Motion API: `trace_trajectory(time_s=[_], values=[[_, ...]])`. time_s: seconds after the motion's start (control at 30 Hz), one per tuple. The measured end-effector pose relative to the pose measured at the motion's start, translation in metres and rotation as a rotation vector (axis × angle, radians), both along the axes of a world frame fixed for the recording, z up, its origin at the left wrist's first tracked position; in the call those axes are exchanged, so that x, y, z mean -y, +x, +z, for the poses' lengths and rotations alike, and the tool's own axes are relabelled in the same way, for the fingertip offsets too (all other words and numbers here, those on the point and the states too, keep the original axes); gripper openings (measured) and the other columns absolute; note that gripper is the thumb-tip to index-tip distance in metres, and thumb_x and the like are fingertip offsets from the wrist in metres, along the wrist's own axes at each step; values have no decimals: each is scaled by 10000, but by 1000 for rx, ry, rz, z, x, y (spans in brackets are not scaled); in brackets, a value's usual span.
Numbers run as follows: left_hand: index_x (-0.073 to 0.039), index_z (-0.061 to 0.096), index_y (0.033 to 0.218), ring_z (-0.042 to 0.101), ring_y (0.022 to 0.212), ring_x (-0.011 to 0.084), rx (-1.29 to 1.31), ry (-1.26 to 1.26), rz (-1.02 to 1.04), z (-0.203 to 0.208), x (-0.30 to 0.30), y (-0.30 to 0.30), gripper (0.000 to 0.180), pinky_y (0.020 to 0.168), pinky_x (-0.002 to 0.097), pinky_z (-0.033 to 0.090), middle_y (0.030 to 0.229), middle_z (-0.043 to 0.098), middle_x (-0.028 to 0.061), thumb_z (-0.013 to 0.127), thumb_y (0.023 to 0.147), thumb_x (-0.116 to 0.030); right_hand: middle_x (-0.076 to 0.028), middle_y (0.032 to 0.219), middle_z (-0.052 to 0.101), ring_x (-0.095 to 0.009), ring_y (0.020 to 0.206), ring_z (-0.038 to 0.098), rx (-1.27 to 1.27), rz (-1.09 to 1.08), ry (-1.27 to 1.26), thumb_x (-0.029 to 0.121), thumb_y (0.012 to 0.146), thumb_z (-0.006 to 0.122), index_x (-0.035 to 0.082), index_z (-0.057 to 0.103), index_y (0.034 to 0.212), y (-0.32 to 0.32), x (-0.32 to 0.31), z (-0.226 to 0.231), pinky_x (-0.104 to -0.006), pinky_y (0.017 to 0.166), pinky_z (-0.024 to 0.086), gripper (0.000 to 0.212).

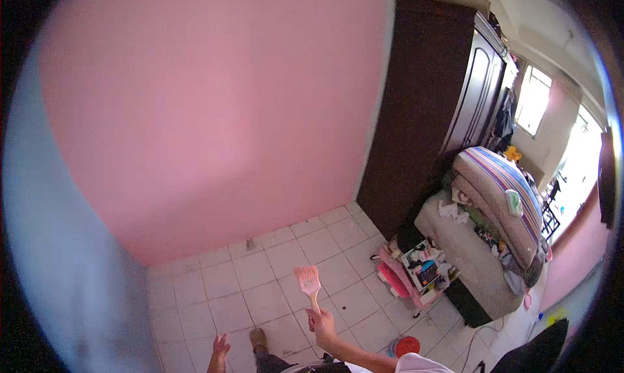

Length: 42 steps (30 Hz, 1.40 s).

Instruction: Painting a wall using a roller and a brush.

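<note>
My right hand [322, 326] is closed round the handle of a paintbrush [308, 281], held upright in front of me over the tiled floor. Pink paint coats its bristles and the band below them. Lower and to the left, my left hand [221, 347] holds nothing, with its fingers loosely apart. A shoe [259, 339] of mine shows between the two hands. The pink wall [214, 113] rises ahead, and the brush is apart from it.
A blue wall [58, 230] stands at the left. To the right are a dark wardrobe [416, 100], a bed with a folded striped mattress [500, 197], and a cluttered drawer unit [416, 275]. A round tub with a red top [407, 346] sits on the tiled floor [279, 295] near my right arm.
</note>
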<state>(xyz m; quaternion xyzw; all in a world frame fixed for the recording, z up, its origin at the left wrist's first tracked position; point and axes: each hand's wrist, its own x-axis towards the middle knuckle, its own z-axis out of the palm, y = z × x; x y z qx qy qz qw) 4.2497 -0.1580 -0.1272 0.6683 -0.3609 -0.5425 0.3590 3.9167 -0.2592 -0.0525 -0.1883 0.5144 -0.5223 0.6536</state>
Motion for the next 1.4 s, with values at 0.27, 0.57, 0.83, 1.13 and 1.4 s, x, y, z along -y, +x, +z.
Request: trace_trajectory(time_s=[0.27,0.57,0.83,1.13,1.4], values=[[-140,460,1255,533,1068,203,-26,48,-291,81,194,92,532,816,375,406,1145,592,78,487,848,-480,41,563,407,-62,462,362,-15,-160,-129,306,921,537,62,525,787,87,77,3,-226,402,255,278],[-128,521,1149,564,925,148,-16,-53,-450,79,377,70,379,726,309,388,1036,616,35,468,875,-383,41,583,386,-64,459,358,-170,-472,-104,298,953,482,53,519,935,89,114,6,-223,397,265,248],[-102,491,1185,569,937,143,-101,-1,-802,60,470,-52,358,787,312,404,1079,600,39,446,916,-334,26,544,408,-69,407,374,-302,-756,-44,332,945,475,91,513,1075,23,194,-29,-225,335,273,276],[-86,487,1178,581,935,153,-48,228,-730,4,662,-163,347,784,315,420,1066,612,53,438,922,-315,36,546,390,-71,399,359,-248,-753,-60,288,923,514,76,520,964,-121,386,-43,-234,346,262,216],[-98,517,1108,590,888,150,-97,-85,-690,84,811,-312,303,760,307,413,1007,621,46,455,899,-309,44,545,374,-62,406,330,-103,-734,-112,275,914,540,68,524,978,-236,555,17,-231,358,243,217]])
